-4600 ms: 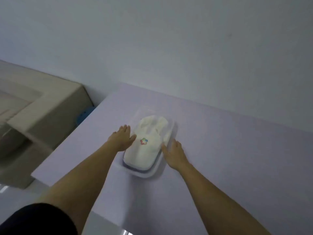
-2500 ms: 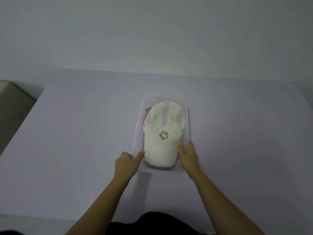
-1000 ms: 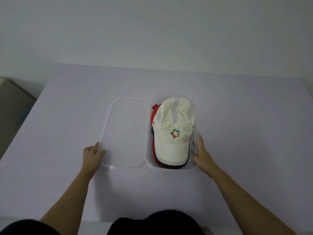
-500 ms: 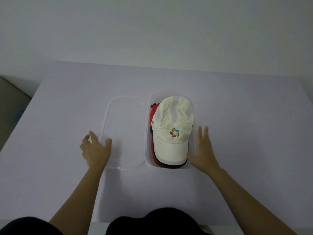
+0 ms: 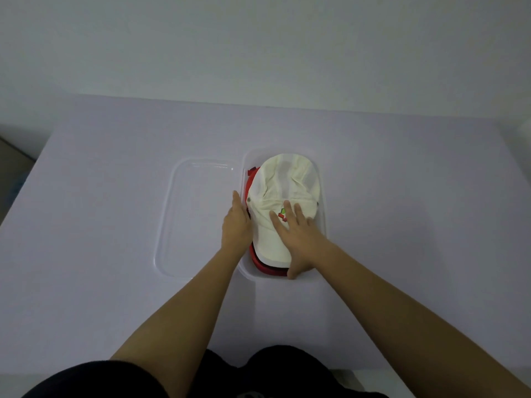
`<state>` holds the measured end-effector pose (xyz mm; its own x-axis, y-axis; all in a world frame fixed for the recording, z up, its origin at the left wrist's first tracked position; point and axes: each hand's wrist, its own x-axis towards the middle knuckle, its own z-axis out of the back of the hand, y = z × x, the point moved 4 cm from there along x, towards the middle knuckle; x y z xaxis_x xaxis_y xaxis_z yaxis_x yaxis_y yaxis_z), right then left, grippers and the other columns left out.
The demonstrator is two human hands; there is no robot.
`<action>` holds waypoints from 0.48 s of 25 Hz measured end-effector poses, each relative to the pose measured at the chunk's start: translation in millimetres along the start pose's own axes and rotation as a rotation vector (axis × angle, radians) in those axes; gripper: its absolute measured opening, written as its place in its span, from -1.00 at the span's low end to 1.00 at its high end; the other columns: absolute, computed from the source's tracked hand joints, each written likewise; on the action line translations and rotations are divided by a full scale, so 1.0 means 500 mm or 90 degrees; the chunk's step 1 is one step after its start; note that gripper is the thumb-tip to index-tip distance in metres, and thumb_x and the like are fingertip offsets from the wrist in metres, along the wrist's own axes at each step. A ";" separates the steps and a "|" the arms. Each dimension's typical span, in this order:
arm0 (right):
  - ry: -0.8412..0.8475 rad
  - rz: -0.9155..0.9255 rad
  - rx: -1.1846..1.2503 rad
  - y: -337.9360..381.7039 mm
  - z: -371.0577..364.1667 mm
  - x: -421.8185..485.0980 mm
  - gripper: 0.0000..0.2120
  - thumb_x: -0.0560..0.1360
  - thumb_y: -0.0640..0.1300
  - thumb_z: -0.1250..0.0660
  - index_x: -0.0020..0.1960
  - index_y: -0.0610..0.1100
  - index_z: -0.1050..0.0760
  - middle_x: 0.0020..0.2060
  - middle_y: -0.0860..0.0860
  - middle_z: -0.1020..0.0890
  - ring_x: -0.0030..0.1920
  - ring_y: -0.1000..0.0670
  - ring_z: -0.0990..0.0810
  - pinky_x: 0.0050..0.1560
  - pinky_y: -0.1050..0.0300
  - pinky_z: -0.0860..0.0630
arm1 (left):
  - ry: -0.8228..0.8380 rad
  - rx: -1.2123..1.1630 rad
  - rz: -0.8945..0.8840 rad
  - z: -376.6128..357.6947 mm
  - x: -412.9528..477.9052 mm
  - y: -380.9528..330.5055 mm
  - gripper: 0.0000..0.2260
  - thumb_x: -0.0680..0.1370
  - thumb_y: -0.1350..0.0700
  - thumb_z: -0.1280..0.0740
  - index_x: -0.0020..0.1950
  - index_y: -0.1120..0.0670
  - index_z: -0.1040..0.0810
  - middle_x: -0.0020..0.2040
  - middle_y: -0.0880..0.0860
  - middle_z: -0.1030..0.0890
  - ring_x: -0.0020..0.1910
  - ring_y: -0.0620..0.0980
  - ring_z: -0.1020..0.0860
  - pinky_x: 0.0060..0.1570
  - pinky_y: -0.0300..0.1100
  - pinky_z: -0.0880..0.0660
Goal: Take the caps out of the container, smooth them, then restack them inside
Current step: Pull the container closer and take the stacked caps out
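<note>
1. Container [image 5: 323,196]: clear plastic, open-topped, standing on the surface [image 5: 100,202]. All places below are given from it.

2. White cap [image 5: 284,182]: inside the container, top of the stack, brim toward the container's near end, crown toward its far end. The crown cloth is creased. A coloured emblem [image 5: 283,216] on the front is partly covered by my fingers.

3. Red cap [image 5: 248,185]: inside the container, under the white cap. It shows along the container's left wall and as a rim at its near end. A darker edge lies below it, too thin for me to identify.

4. Lid [image 5: 198,216]: clear, lying flat on the surface just left of the container, long sides parallel to it.

5. My left hand [image 5: 235,225]: at the container's left wall, fingers straight and together, pointing toward the far end, gripping nothing. I cannot tell whether it touches the wall or the caps.

6. My right hand [image 5: 298,234]: over the container, laid flat on the front and brim of the white cap, fingers spread wide, thumb toward the near wall, nothing pinched.

7. My dark clothing [image 5: 94,380]: at the surface's near edge, well short of the container.
</note>
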<state>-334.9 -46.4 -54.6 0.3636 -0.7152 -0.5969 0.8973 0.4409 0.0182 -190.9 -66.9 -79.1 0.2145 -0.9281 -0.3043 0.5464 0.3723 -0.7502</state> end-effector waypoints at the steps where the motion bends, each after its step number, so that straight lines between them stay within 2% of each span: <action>1: 0.028 -0.001 0.044 0.004 0.006 0.000 0.27 0.24 0.01 -0.54 0.46 -0.08 0.45 0.45 -0.20 0.41 0.43 -0.30 0.41 0.46 -0.28 0.03 | 0.000 -0.005 0.003 0.001 -0.002 -0.002 -0.53 0.65 0.07 0.02 0.53 0.14 0.04 0.12 0.24 -0.56 0.08 0.19 -0.55 0.04 -0.08 -0.43; 3: 0.041 0.005 0.160 0.006 0.030 -0.010 0.11 0.32 -0.22 -0.41 0.47 -0.04 0.42 0.48 -0.12 0.37 0.45 -0.27 0.38 0.46 -0.24 -0.04 | 0.005 -0.031 0.015 0.006 -0.007 -0.006 -0.54 0.65 0.07 0.03 0.53 0.11 0.02 0.15 0.25 -0.55 0.11 0.21 -0.53 0.04 -0.10 -0.39; 5: -0.037 0.020 0.223 -0.002 0.060 -0.035 -0.09 0.39 -0.34 -0.22 0.51 -0.04 0.28 0.52 -0.07 0.24 0.49 -0.25 0.24 0.44 -0.19 -0.13 | 0.003 -0.046 0.030 0.010 -0.009 -0.005 -0.55 0.66 0.06 0.04 0.54 0.09 0.01 0.25 0.27 -0.51 0.20 0.24 -0.49 0.15 -0.05 -0.38; 8: -0.285 0.032 0.295 -0.036 0.102 -0.080 -0.29 0.45 -0.46 -0.07 0.52 -0.10 0.02 0.54 -0.05 0.00 0.51 -0.20 -0.01 0.41 -0.07 -0.20 | -0.003 -0.042 0.028 0.010 -0.006 -0.003 -0.55 0.66 0.05 0.05 0.54 0.09 -0.01 0.31 0.29 -0.46 0.24 0.28 -0.46 0.21 0.00 -0.36; 10: -0.509 0.039 0.359 -0.080 0.132 -0.120 -0.32 0.41 -0.50 -0.06 0.49 -0.14 -0.15 0.50 -0.12 -0.18 0.47 -0.21 -0.16 0.36 -0.04 -0.30 | -0.008 -0.045 0.028 0.006 -0.002 0.001 -0.55 0.65 0.04 0.04 0.54 0.08 -0.02 0.34 0.29 -0.44 0.27 0.29 -0.44 0.25 0.00 -0.35; 12: -0.742 0.048 0.324 -0.128 0.143 -0.161 -0.38 0.39 -0.48 -0.02 0.43 -0.22 -0.26 0.42 -0.21 -0.31 0.43 -0.24 -0.24 0.34 -0.06 -0.35 | -0.012 -0.047 0.038 0.004 0.006 0.015 -0.56 0.65 0.04 0.03 0.54 0.05 -0.04 0.36 0.27 -0.43 0.29 0.27 -0.44 0.28 -0.01 -0.33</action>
<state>-404.0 -55.7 49.5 0.1898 -0.8625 0.4692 0.7655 0.4293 0.4793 -184.6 -66.6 -84.7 0.2605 -0.9041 -0.3386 0.4709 0.4252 -0.7730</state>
